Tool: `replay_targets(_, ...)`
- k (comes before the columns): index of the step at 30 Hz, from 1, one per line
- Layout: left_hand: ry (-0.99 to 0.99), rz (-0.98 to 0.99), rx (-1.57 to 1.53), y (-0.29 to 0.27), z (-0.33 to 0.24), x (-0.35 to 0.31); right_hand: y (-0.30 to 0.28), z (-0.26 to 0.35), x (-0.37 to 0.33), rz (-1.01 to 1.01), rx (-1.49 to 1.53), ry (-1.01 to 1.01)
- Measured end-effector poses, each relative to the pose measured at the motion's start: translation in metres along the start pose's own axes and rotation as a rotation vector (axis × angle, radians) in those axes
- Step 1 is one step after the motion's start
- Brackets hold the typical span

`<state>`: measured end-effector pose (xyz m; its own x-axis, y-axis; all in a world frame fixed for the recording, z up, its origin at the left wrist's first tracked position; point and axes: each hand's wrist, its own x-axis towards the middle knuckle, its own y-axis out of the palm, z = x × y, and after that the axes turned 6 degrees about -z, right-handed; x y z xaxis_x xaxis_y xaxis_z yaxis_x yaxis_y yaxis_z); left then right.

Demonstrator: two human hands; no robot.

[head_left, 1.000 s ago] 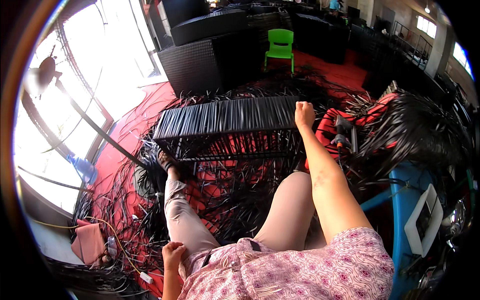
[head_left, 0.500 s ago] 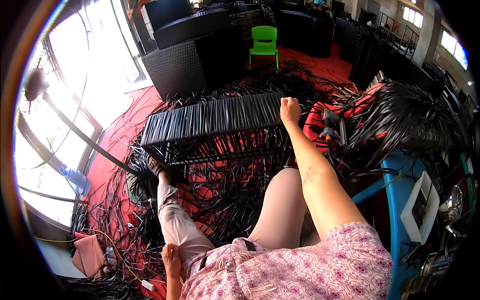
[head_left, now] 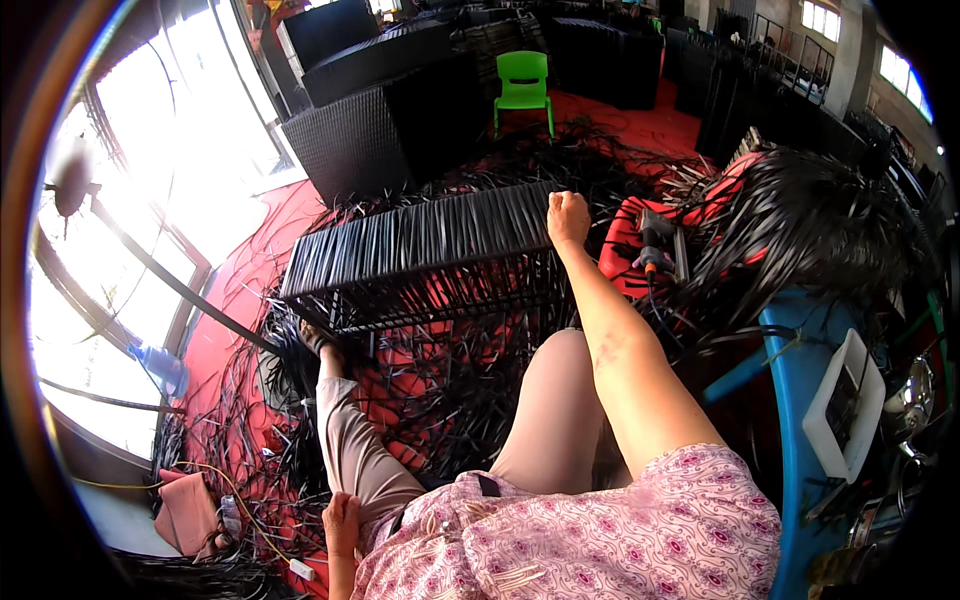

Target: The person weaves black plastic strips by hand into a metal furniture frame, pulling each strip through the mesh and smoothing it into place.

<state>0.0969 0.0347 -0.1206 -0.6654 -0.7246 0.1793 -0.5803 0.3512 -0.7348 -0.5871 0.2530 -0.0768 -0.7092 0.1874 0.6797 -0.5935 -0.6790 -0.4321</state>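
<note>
A long, low black frame (head_left: 420,236), its top wrapped side by side with flat black plastic strips, stands on the floor in front of my legs. My right hand (head_left: 568,217) reaches out to the frame's far right corner, fingers closed against its end. Any strip inside that fist is hidden. Lower left, my left hand (head_left: 341,520) lies beside my left thigh with its fingers curled, and no object shows in it. Loose black strips (head_left: 450,400) cover the floor under and around the frame.
Right of the frame, a power tool (head_left: 655,240) lies on a red seat (head_left: 620,250), near a large strip bundle (head_left: 840,215). A blue stool (head_left: 790,450) carries a white tray (head_left: 846,405). Beyond stand a green chair (head_left: 522,80) and black woven furniture (head_left: 345,140). A yellow cable (head_left: 235,495) runs lower left.
The view has shifted slightly. My right hand appears a little further left, still at the frame's right end. My left hand stays beside the thigh.
</note>
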Motion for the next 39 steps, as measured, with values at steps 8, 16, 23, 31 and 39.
replay_targets(8,0.050,0.102,0.233,-0.025,-0.100,-0.018,-0.001,0.000,-0.006,-0.078,0.005,-0.011)
replay_targets(16,0.384,0.415,0.222,-0.017,-0.147,0.009,0.033,-0.019,-0.001,-0.086,-0.140,-0.145)
replay_targets(23,0.649,1.058,-0.389,0.020,-0.220,0.068,0.028,0.013,-0.021,0.022,-0.019,-0.049)
replay_targets(31,0.790,1.467,-0.545,0.034,-0.259,0.118,0.002,0.015,-0.008,-0.073,-0.111,-0.017)
replay_targets(39,0.679,1.487,-0.491,0.007,-0.231,0.137,-0.011,0.013,-0.009,-0.054,-0.153,-0.029)
